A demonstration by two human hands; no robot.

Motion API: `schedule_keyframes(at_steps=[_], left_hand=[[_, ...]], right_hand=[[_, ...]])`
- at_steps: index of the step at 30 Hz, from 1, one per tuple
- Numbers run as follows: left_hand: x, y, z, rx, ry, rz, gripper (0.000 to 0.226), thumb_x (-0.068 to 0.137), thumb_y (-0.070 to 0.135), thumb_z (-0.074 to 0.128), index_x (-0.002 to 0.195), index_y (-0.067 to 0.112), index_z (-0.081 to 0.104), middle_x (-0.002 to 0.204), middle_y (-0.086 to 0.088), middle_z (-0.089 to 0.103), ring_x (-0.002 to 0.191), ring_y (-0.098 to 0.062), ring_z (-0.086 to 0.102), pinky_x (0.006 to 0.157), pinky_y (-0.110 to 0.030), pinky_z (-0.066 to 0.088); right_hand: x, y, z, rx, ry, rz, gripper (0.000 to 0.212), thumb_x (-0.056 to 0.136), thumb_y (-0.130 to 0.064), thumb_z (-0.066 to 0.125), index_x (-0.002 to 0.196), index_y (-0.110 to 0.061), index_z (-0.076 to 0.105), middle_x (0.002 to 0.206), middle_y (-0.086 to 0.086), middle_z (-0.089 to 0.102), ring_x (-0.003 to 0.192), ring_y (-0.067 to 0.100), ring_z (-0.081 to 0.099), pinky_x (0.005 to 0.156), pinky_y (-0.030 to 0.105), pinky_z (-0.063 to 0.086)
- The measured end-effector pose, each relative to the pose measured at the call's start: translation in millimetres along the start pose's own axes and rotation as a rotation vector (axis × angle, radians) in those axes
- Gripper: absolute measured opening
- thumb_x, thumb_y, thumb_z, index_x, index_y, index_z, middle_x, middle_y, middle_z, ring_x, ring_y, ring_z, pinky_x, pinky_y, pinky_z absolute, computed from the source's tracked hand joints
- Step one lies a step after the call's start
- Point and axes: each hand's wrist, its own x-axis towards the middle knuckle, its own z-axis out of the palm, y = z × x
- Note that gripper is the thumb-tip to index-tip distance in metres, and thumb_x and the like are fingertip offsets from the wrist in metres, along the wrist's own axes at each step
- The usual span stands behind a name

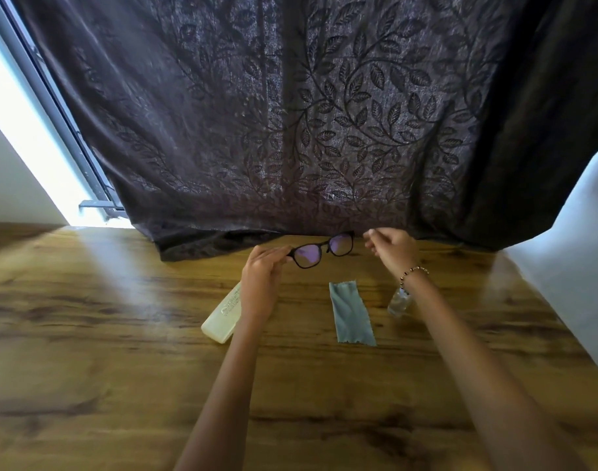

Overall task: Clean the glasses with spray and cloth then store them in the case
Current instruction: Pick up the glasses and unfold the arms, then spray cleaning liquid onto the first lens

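Note:
Black-framed glasses [324, 249] with purple-tinted lenses are held up above the far part of the wooden table [121, 351]. My left hand [261, 277] pinches the frame's left end. My right hand [391, 248] is just right of the frame with fingers curled; I cannot tell whether it touches the frame. A light blue cloth [351, 312] lies flat on the table between my forearms. A small clear spray bottle [399, 300] stands behind my right wrist. The cream glasses case [222, 317] lies shut, partly under my left wrist.
A dark leaf-patterned curtain [307, 130] hangs behind the table, its hem resting on the far edge. A bright window strip [29, 137] is at the left and a white wall [579, 249] at the right.

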Motion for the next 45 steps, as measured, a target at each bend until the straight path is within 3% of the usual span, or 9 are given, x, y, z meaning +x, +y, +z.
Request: schedule_keyframes(at_steps=[6,12,17,22,25,29,33,37,45], left_hand=[[-4,4,7,-0.016,-0.023,-0.054,0.025,0.087,0.003,0.061,0.11,0.007,0.069,0.106,-0.006,0.07,0.096,-0.012,0.061,0.083,-0.001,0.036],[-16,4,9,-0.073,-0.008,-0.061,0.026,0.087,-0.004,0.06,0.11,0.004,0.069,0.107,-0.01,0.071,0.095,-0.01,0.062,0.094,-0.037,0.05],[-26,2,12,-0.089,-0.043,-0.139,0.027,0.088,-0.001,0.059,0.113,0.006,0.067,0.11,-0.009,0.069,0.1,-0.018,0.065,0.088,-0.024,0.048],[-29,0,10,-0.089,-0.04,-0.151,0.027,0.088,0.0,0.06,0.113,0.006,0.067,0.108,-0.009,0.069,0.098,-0.018,0.064,0.086,-0.027,0.05],[-31,-1,9,-0.079,-0.041,-0.171,0.028,0.089,0.002,0.059,0.114,0.009,0.067,0.106,-0.005,0.069,0.093,-0.013,0.063,0.079,-0.01,0.043],[-32,1,9,-0.038,-0.04,-0.143,0.028,0.088,-0.001,0.059,0.112,0.008,0.068,0.102,-0.004,0.071,0.082,-0.002,0.055,0.075,0.002,0.037],[-32,2,9,-0.023,-0.048,-0.129,0.027,0.089,-0.001,0.059,0.112,0.009,0.069,0.1,-0.005,0.071,0.073,0.008,0.049,0.072,0.002,0.037],[-32,1,8,-0.023,-0.038,-0.14,0.03,0.087,-0.004,0.058,0.112,0.009,0.069,0.094,-0.006,0.07,0.073,0.001,0.05,0.07,0.0,0.038],[-31,1,6,-0.028,-0.033,-0.125,0.029,0.086,-0.003,0.06,0.11,0.009,0.07,0.085,0.0,0.064,0.073,-0.007,0.054,0.067,-0.007,0.037]], right_hand=[[-23,30,-33,-0.231,0.085,-0.092,0.019,0.094,-0.021,0.053,0.107,-0.02,0.067,0.094,0.003,0.072,0.082,0.019,0.066,0.078,0.035,0.055],[-59,81,-28,-0.058,0.026,0.01,0.059,0.087,-0.034,0.065,0.138,-0.022,0.038,0.122,0.002,0.055,0.103,0.018,0.058,0.09,0.042,0.051],[-79,108,-10,-0.036,-0.04,0.066,0.075,0.086,-0.021,0.068,0.143,-0.029,0.021,0.119,0.004,0.058,0.098,0.018,0.061,0.077,0.027,0.049],[-82,102,1,0.028,0.038,0.089,0.071,0.089,-0.021,0.064,0.141,-0.033,0.018,0.124,0.008,0.058,0.098,0.012,0.063,0.079,0.033,0.054],[-86,79,3,0.154,0.045,-0.028,0.067,0.092,-0.026,0.059,0.14,-0.04,0.015,0.106,0.001,0.062,0.078,-0.002,0.067,0.058,0.013,0.052],[-89,37,7,0.216,0.024,-0.14,0.058,0.098,-0.017,0.044,0.136,-0.054,0.021,0.076,0.005,0.061,0.056,0.022,0.06,0.052,0.041,0.056],[-92,2,11,0.144,0.029,-0.264,0.055,0.095,-0.015,0.038,0.132,-0.056,0.034,0.056,0.003,0.049,0.045,0.02,0.047,0.043,0.04,0.048],[-98,-17,20,0.125,-0.015,-0.366,0.051,0.087,-0.014,0.055,0.131,-0.039,0.047,0.048,-0.01,0.037,0.044,0.005,0.037,0.047,0.013,0.038],[-111,-26,33,0.554,-0.281,-0.135,0.05,0.089,-0.007,0.058,0.123,-0.043,0.048,0.058,-0.004,0.051,0.034,0.01,0.039,0.032,0.019,0.033]])
